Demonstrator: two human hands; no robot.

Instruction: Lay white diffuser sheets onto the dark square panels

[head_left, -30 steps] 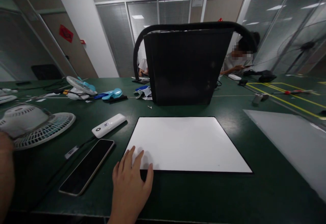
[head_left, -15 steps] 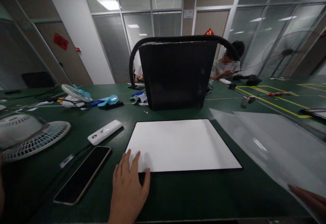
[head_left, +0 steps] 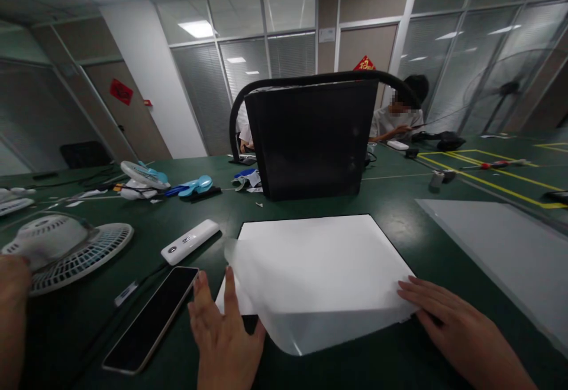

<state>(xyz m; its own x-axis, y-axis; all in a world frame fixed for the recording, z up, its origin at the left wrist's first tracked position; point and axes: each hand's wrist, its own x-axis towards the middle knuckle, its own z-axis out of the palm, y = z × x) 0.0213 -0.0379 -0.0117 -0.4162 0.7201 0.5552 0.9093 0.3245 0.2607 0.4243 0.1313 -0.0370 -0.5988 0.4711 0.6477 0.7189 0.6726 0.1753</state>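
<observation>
A white panel (head_left: 228, 303) with a thin black border lies flat on the green table. Over it hangs a translucent film sheet (head_left: 302, 334), its left side curled and its near edge sagging past the panel's front edge. My right hand (head_left: 457, 328) pinches the sheet's near right corner, thumb below and fingers on top. Beside the panel's near left corner, my left hand (head_left: 226, 334) is open with its fingers spread, close to the sheet's curled side; whether it touches the sheet I cannot tell.
More translucent sheets (head_left: 497, 248) lie at the right. Left of the panel are a phone (head_left: 153, 319), a white cabled device (head_left: 190, 242) and a white fan (head_left: 84, 254), with another person's hand (head_left: 13, 283) at it. A black upright box (head_left: 310, 141) stands behind the panel.
My right hand has come from the far right to the panel's near right corner, bringing a film sheet over the panel. My left hand has lifted slightly off the panel's corner. Another person's hand has appeared at the fan.
</observation>
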